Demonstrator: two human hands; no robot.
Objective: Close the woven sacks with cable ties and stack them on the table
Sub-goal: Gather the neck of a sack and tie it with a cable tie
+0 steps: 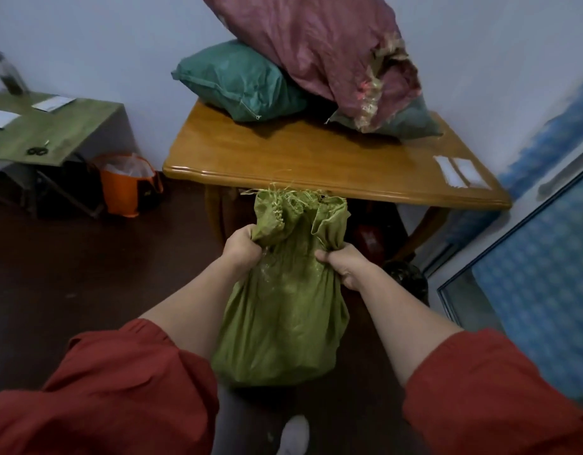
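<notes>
Olive-green woven sack is held upright just in front of the near edge of the wooden table, below the tabletop. The neck is bunched, and the frayed mouth stands open above the grip. Whether the base rests on the dark floor cannot be told.

Left hand: clenched on the gathered fabric at the left side of the neck. Right hand: clenched on the gathered fabric at the right side, slightly lower. Both forearms are bare, with red sleeves pushed up. No tie can be made out at the neck.

On the far half of the table, three filled sacks are stacked against the wall. A teal sack lies at the left. A second teal sack lies at the right. A maroon sack is laid across the top of both, its frayed end hanging to the right. White packets lie on the near right corner of the tabletop.

At far left, a green side table carries white papers, black-handled scissors and a bottle. An orange bin stands on the floor between the two tables. A light shoe is seen at the near edge, below the sack.
</notes>
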